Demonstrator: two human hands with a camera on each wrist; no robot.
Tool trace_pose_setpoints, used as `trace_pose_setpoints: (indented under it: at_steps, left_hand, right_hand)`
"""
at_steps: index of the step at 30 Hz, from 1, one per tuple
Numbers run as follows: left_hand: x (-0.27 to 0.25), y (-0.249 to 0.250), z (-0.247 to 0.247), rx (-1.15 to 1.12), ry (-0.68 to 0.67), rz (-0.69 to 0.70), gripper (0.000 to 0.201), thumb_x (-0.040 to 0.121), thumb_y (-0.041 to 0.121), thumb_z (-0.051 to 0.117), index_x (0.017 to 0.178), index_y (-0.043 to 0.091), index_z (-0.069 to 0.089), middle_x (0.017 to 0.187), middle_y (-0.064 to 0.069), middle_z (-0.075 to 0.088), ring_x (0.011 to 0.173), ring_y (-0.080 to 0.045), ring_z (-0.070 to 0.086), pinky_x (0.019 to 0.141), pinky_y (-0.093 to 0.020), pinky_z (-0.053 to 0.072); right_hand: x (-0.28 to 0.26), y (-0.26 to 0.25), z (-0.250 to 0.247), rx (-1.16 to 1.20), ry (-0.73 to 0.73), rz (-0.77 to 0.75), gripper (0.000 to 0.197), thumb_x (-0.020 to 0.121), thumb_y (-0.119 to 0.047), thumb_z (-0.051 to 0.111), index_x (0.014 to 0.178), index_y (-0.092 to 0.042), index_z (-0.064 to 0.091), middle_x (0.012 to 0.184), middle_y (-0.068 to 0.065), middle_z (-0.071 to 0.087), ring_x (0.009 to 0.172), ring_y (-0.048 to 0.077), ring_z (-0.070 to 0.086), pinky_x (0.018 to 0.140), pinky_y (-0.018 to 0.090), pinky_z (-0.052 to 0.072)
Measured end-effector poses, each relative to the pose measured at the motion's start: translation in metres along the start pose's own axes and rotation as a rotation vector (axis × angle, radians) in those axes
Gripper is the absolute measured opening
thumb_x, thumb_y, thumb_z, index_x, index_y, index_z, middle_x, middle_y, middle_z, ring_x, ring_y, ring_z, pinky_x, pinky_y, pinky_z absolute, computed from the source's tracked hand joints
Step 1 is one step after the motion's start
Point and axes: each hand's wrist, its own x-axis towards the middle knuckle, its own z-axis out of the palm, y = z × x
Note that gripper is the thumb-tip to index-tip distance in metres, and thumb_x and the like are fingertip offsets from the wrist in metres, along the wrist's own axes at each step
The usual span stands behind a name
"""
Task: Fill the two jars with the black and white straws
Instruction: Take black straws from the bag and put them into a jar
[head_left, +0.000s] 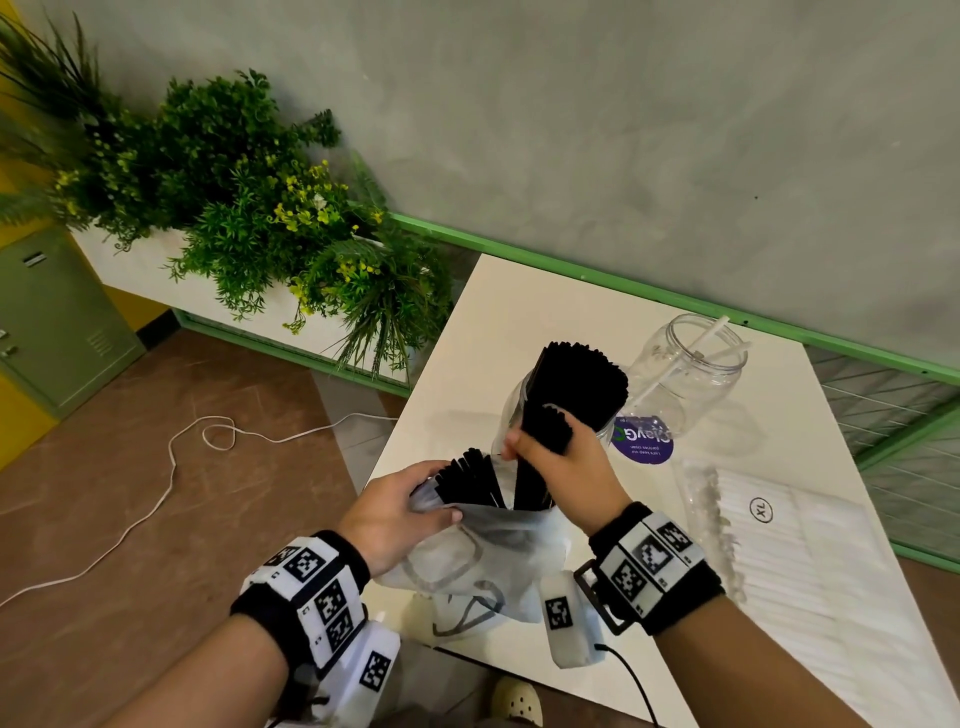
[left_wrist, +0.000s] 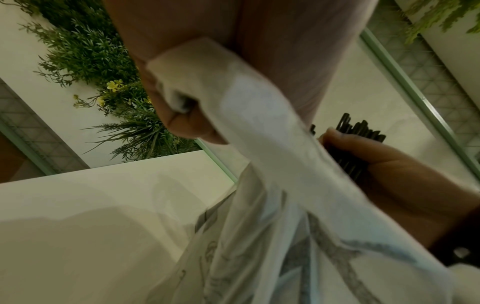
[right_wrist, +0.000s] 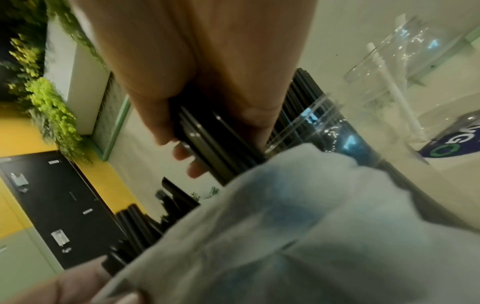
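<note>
My right hand (head_left: 553, 457) grips a bunch of black straws (head_left: 545, 431) that rises out of a white plastic bag (head_left: 483, 551) at the table's near edge. My left hand (head_left: 400, 512) holds the bag's mouth, where more black straws (head_left: 470, 478) stick out. Just behind my right hand stands a clear jar (head_left: 524, 410) packed with black straws (head_left: 576, 379). A second clear jar (head_left: 685, 374) stands further right with two white straws (head_left: 701, 343) in it. In the right wrist view my fingers (right_wrist: 182, 152) curl round the black bunch (right_wrist: 213, 139) next to the full jar's rim (right_wrist: 311, 109).
A clear pack of white straws (head_left: 769, 525) marked XL lies on the white table (head_left: 519, 312) at the right. A purple sticker (head_left: 644, 441) lies between the jars. Green plants (head_left: 249, 208) and a white cable (head_left: 171, 467) on the floor are to the left.
</note>
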Motion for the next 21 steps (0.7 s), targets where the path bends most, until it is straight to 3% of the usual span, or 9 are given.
trace_pose_setpoints:
  at_steps: [2,4,7,11,16,18,21]
  left_hand:
    - [-0.001,0.002,0.001,0.021,0.006,-0.002,0.044,0.078,0.024,0.076,0.117,0.034,0.059,0.112,0.018,0.065,0.107,0.005,0.056,0.091,-0.011,0.041]
    - [-0.001,0.003,0.001,0.027,0.008,0.006,0.042,0.078,0.023,0.075,0.114,0.037,0.058,0.111,0.019,0.065,0.106,0.006,0.056,0.086,-0.005,0.039]
    - [-0.001,0.004,0.000,0.052,0.000,0.010,0.044,0.078,0.025,0.075,0.117,0.035,0.058,0.112,0.018,0.064,0.106,0.005,0.055,0.083,-0.001,0.037]
    - [0.000,0.007,0.000,0.064,-0.004,0.019,0.045,0.079,0.027,0.075,0.119,0.033,0.057,0.113,0.016,0.064,0.107,0.001,0.057,0.088,-0.011,0.042]
    - [0.002,0.008,0.001,0.046,-0.024,0.015,0.051,0.067,0.044,0.069,0.117,0.038,0.057,0.112,0.018,0.065,0.107,0.000,0.058,0.095,-0.028,0.046]
    - [0.002,0.007,0.001,0.045,-0.029,0.012,0.051,0.066,0.047,0.068,0.115,0.042,0.055,0.111,0.018,0.065,0.106,0.001,0.058,0.095,-0.030,0.046]
    - [0.003,0.004,-0.001,0.044,-0.021,-0.001,0.069,0.058,0.059,0.064,0.122,0.036,0.055,0.115,0.016,0.064,0.110,0.000,0.057,0.098,-0.031,0.046]
  right_hand:
    - [0.000,-0.009,0.004,0.112,0.110,-0.041,0.007,0.091,0.002,0.057,0.089,-0.004,0.054,0.082,0.017,0.060,0.073,0.018,0.063,0.073,0.023,0.052]
    - [0.001,-0.016,0.005,0.159,0.175,-0.104,0.011,0.093,0.002,0.054,0.097,-0.008,0.051,0.085,0.020,0.058,0.073,0.022,0.064,0.077,0.034,0.056]
    - [0.003,-0.031,0.004,0.117,0.222,-0.190,0.024,0.095,0.004,0.049,0.110,-0.014,0.045,0.084,0.015,0.060,0.069,0.020,0.064,0.079,0.038,0.055]
    - [0.012,-0.054,-0.004,0.097,0.227,-0.273,0.033,0.094,0.007,0.045,0.110,-0.021,0.043,0.083,0.005,0.061,0.069,0.023,0.065,0.075,0.044,0.054]
    - [0.017,-0.051,0.000,0.004,0.121,-0.169,0.031,0.094,0.006,0.046,0.114,-0.018,0.043,0.087,0.007,0.063,0.073,0.024,0.067,0.079,0.057,0.053]
    - [0.016,-0.056,0.000,0.046,0.121,-0.168,0.031,0.094,0.007,0.046,0.111,-0.019,0.044,0.086,0.008,0.063,0.073,0.025,0.067,0.080,0.058,0.052]
    - [0.022,-0.081,-0.015,0.208,0.191,-0.228,0.031,0.093,0.009,0.047,0.105,-0.019,0.045,0.081,0.005,0.063,0.070,0.026,0.066,0.074,0.050,0.053]
